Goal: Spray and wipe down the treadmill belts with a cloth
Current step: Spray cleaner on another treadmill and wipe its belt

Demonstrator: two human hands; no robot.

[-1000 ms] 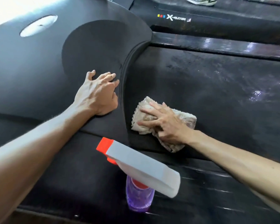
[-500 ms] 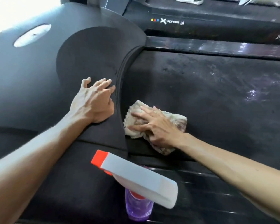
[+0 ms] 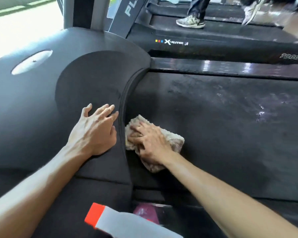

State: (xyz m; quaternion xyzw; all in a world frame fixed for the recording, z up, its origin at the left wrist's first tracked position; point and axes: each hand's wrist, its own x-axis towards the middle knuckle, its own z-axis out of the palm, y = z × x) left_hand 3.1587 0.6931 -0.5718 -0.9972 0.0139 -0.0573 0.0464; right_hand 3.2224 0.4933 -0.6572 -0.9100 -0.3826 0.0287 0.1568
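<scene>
The black treadmill belt (image 3: 222,131) fills the right half, with wet streaks at its far right. A beige cloth (image 3: 175,140) lies bunched on the belt's left end, against the curved edge of the motor cover (image 3: 86,83). My right hand (image 3: 150,143) presses flat on the cloth with fingers spread. My left hand (image 3: 95,129) rests palm down on the motor cover, fingers spread, just left of that edge. A spray bottle (image 3: 127,222) with a white head, orange nozzle and purple liquid stands at the bottom centre, near my arms.
The glossy side rail (image 3: 230,67) runs along the belt's far side. Beyond it a second treadmill (image 3: 213,43) carries a person's sneakers (image 3: 190,21). A bright window area lies at the top left.
My right hand has slid the cloth left, tight against the motor cover's edge. The view has tilted up, showing the far treadmill and feet. My left hand stays put.
</scene>
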